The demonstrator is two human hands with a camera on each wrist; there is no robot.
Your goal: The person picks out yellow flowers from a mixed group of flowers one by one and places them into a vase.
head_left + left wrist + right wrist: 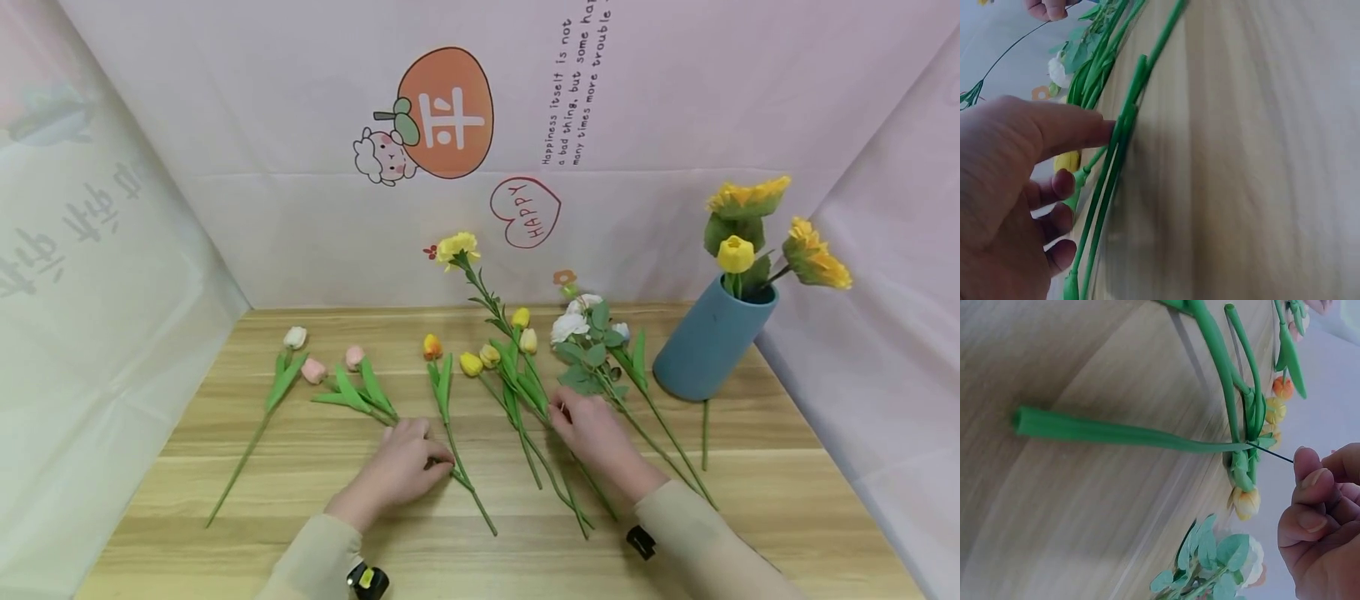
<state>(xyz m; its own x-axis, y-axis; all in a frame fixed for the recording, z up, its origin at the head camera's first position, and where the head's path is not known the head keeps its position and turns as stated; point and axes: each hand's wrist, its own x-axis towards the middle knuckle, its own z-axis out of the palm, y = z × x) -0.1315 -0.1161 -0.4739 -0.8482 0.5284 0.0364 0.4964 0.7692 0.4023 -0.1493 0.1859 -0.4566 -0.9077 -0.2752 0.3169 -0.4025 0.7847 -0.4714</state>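
Two pink tulips (355, 358) lie on the table, their green stems (1094, 219) running under my left hand (401, 467). That hand's thumb and forefinger pinch the stems near their lower ends, close to the orange tulip (432, 347). My right hand (596, 429) pinches the thin stem of a yellow carnation (457, 248), which leans up over the yellow tulips (471, 364). In the right wrist view, a thin dark stem (1272, 453) enters the curled fingers of the right hand (1325, 519). Pale yellow tulips (1246, 503) lie below it.
At the right a blue vase (697, 346) stands with sunflowers (817, 254) and a yellow tulip (736, 254). White roses (572, 323) lie left of it. A white tulip (295, 337) lies at the far left of the wooden table (315, 533). A printed cloth (300, 242) hangs behind.
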